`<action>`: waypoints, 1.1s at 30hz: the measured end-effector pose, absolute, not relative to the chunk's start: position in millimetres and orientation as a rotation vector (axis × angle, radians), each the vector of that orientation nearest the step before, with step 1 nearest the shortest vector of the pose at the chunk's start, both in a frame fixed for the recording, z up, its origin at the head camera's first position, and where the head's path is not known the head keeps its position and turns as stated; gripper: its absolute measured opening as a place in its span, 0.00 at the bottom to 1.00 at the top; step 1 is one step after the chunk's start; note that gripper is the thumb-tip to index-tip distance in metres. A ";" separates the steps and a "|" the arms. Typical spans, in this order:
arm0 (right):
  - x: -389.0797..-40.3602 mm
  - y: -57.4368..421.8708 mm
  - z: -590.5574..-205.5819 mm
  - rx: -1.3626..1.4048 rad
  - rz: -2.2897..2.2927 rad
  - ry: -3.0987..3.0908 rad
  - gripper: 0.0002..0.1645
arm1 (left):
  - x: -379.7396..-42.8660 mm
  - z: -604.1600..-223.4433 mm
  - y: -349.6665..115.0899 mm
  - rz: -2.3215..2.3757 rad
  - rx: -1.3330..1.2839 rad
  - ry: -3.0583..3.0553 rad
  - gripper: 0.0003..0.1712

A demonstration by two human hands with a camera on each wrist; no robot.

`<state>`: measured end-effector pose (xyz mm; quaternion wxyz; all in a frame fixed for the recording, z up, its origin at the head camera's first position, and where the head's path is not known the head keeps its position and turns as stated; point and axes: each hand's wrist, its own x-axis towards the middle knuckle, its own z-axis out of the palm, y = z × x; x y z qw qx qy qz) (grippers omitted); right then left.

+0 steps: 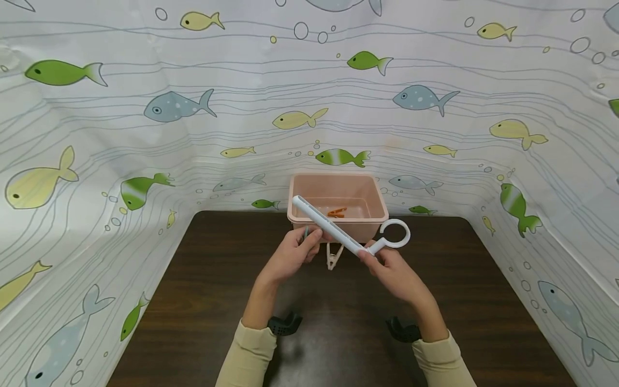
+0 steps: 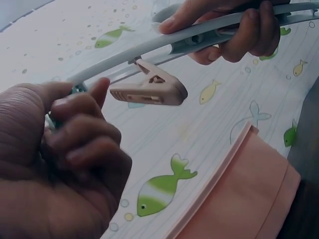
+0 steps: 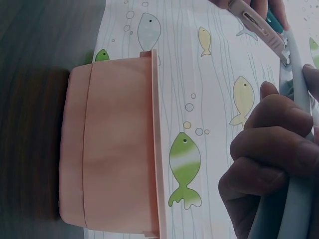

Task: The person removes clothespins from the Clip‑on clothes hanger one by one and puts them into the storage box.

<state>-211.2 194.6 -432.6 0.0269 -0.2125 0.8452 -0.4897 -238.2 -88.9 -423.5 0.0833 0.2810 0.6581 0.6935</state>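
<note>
A pale blue-grey plastic hanger with a ring-shaped hook is held up at a slant. My right hand grips its bar near the base of the hook, fingers wrapped round it in the right wrist view. At the bar, my left hand pinches a teal-green clothespin, mostly hidden by the fingers. Between the two hands a beige clothespin hangs from the hanger; the head view shows this clothespin below the bar.
Behind the hands a pink plastic bin stands at the back of the dark wooden table. Inside lies an orange clothespin. A white fish-patterned sheet lines the back and both sides.
</note>
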 end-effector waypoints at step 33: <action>-201.3 199.1 -447.8 -0.502 -1.622 2.191 0.26 | -223.5 -438.7 -72.6 0.612 1.135 3.761 0.16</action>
